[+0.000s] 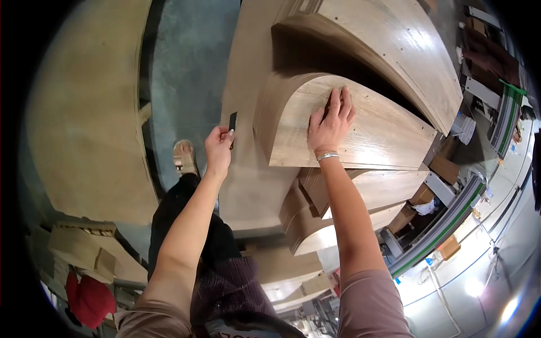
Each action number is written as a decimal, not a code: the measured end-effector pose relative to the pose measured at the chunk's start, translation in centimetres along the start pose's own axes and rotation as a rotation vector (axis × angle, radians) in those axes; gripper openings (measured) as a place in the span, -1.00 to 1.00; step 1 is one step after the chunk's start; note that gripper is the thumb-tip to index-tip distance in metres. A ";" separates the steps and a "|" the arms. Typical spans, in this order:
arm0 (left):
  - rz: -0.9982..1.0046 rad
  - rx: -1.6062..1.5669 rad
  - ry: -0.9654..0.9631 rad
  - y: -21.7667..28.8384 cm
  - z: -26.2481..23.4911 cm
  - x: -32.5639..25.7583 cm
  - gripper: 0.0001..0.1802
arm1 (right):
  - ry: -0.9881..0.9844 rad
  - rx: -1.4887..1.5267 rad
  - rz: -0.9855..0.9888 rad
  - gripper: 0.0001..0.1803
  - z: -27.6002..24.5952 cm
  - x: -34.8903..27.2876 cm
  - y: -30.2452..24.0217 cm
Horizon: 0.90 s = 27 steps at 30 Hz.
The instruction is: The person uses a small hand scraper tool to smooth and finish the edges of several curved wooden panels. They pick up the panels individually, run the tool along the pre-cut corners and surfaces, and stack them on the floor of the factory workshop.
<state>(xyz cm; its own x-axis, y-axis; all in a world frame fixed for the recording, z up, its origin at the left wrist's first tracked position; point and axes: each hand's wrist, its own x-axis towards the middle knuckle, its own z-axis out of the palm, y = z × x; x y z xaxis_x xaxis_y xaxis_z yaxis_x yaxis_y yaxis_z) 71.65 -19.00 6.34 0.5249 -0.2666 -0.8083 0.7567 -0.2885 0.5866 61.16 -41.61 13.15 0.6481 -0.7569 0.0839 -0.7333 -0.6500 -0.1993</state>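
My left hand (218, 149) is closed around a small dark flat blade-like piece (233, 121), which sticks up past the fingers; its exact kind does not show. It is held over the bare part of a pale board (248, 194), left of the stack. My right hand (331, 121), a silver bangle at its wrist, lies with stretched fingers on the top of a stack of wood-grain panels (389, 138) with a rounded end. Small dark holes dot the top panel.
Another stack of curved panels (389, 39) stands beyond, with more stacked panels (383, 188) on the near side. A large board (84, 112) lies at left, across a strip of grey floor (189, 73). At right runs a green-striped rail (439, 231) with cardboard boxes (445, 169).
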 end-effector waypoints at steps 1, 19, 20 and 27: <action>-0.024 0.001 0.007 -0.7 -0.1 -0.1 -0.99 | 0.013 -0.004 0.004 -0.39 0.0 0.1 0.3; 0.099 0.014 0.046 -5.8 -1.0 -2.5 -0.95 | -0.018 -0.025 -0.008 -0.37 -0.2 0.0 1.0; 0.113 0.005 0.069 -6.2 -1.6 -2.5 -0.95 | -0.008 -0.047 -0.015 -0.38 -0.3 0.1 0.7; 0.037 -0.280 0.248 -9.7 -1.0 -8.0 -0.93 | -0.032 -0.068 -0.055 -0.37 0.1 -0.6 0.2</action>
<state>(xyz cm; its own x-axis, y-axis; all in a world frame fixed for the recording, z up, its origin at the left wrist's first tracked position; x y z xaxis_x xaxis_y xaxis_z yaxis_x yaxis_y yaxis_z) 60.49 -13.11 7.04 0.6063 -0.0318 -0.7946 0.7947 -0.0113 0.6069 60.63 -41.34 12.96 0.6934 -0.7179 0.0613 -0.7077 -0.6946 -0.1288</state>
